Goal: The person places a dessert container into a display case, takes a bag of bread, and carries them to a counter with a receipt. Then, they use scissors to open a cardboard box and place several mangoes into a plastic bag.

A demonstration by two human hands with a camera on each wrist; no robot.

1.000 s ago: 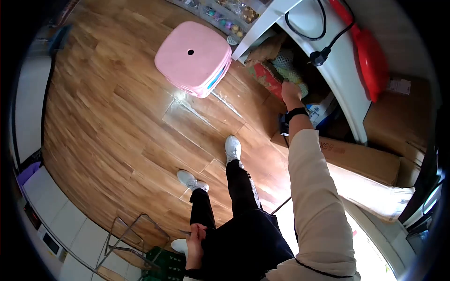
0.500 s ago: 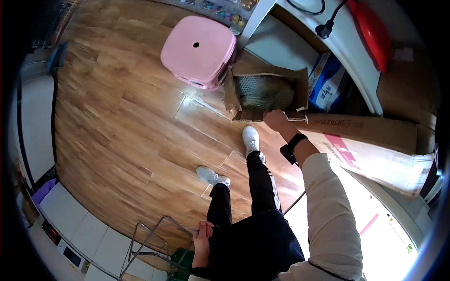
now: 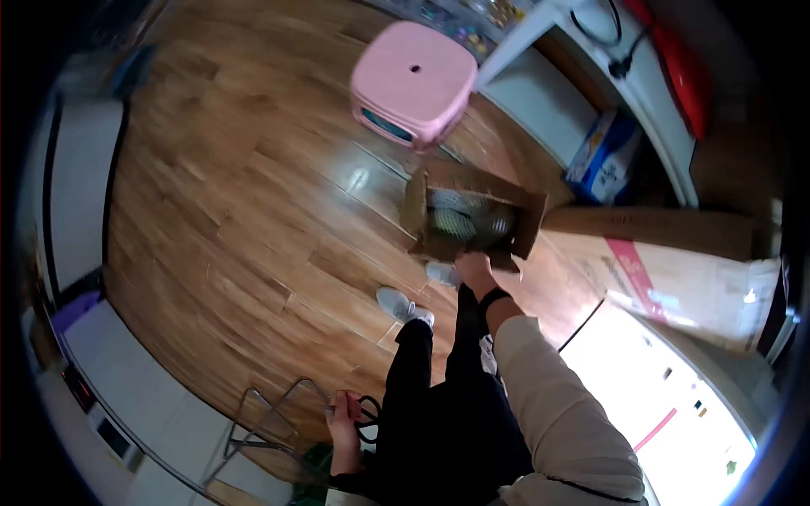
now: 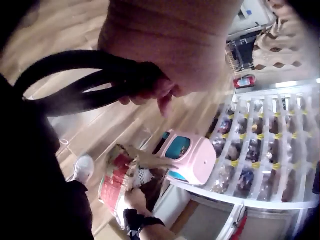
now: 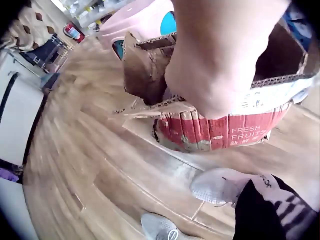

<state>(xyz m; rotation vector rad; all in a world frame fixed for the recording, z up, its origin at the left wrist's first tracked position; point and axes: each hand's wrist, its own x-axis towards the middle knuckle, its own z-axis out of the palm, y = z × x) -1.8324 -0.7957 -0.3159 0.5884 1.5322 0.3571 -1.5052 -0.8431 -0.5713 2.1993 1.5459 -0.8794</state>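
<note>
Right hand [image 3: 475,269] gripping carton [image 5: 215,132], left hand [image 3: 342,422] clasping scissors [image 4: 95,100]

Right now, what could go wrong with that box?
1. The right hand grips the box by one ragged side, which could rip.
2. The box is open on top; if it tips, the netted goods might spill.
3. The left hand holds scissors, so it may be slow to steady the box.

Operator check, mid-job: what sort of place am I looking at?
Possibly a small shop or stockroom: there are rows of clear bins full of small items, what looks like a fire extinguisher, and an opened fruit box.
</note>
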